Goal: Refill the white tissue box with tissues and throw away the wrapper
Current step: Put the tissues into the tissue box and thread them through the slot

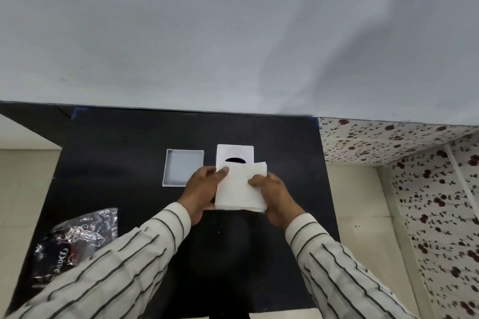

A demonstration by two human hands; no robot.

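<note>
A stack of white tissues (239, 189) is held above the black table (116, 153), gripped on both sides. My left hand (203, 189) clasps its left edge, thumb on top. My right hand (274, 195) clasps the right edge. Just behind the stack lies the white tissue box lid (234, 151) with a dark oval slot, partly hidden by the tissues. To its left sits the open white box base (182, 167), empty inside. The crumpled clear wrapper (77, 237) with dark print lies at the table's front left, partly under my left sleeve.
A pale grey wall rises behind the table's far edge. On the right stands a surface covered in white cloth with red flowers (427, 189). Beige floor (23, 189) shows on the left of the table.
</note>
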